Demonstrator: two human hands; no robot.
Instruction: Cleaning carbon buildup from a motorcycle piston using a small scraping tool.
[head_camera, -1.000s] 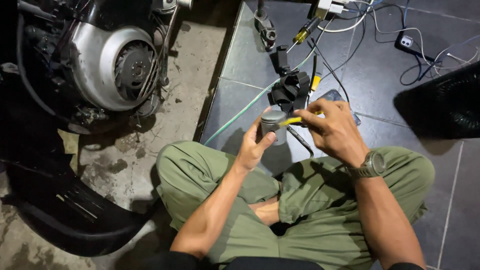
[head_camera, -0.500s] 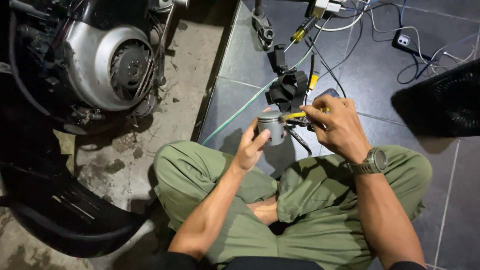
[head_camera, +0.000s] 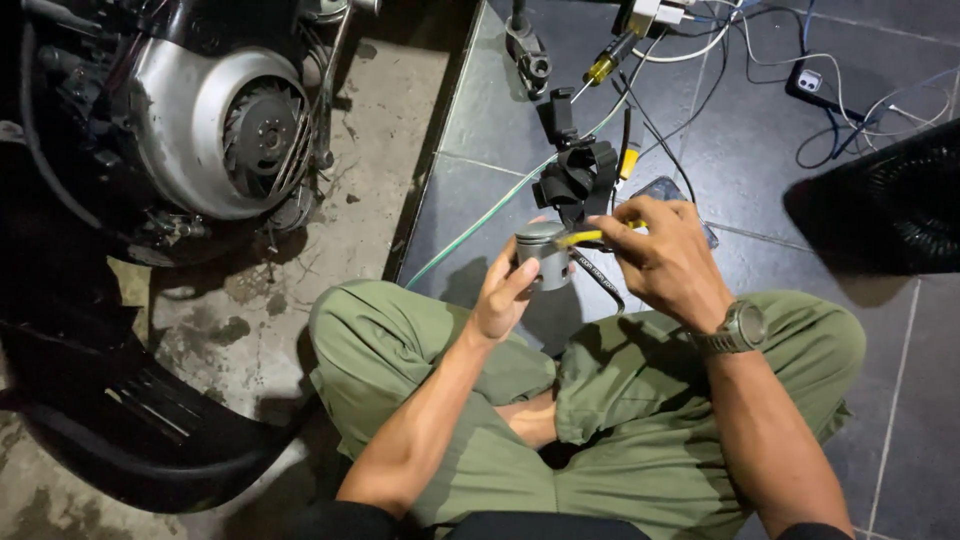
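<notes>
I sit cross-legged on a dark tiled floor in green trousers. My left hand (head_camera: 503, 297) grips a small grey metal cylinder (head_camera: 541, 254), a piston-like part, from below and the side. My right hand (head_camera: 665, 262), a watch on its wrist, pinches a thin yellow tool (head_camera: 583, 238) whose tip rests on the cylinder's top rim. A black strap (head_camera: 597, 278) hangs under the right hand. Both hands meet above my knees.
A scooter engine with a round silver fan cover (head_camera: 215, 130) stands at the left on stained concrete. A yellow-handled screwdriver (head_camera: 606, 65), a black clamp-like part (head_camera: 575, 178), a green hose (head_camera: 480, 225), tangled cables (head_camera: 830, 110) and a black fan (head_camera: 900, 200) lie on the tiles ahead.
The view has shifted slightly. Both hands stay on the cylinder and the yellow tool, with little movement between them.
</notes>
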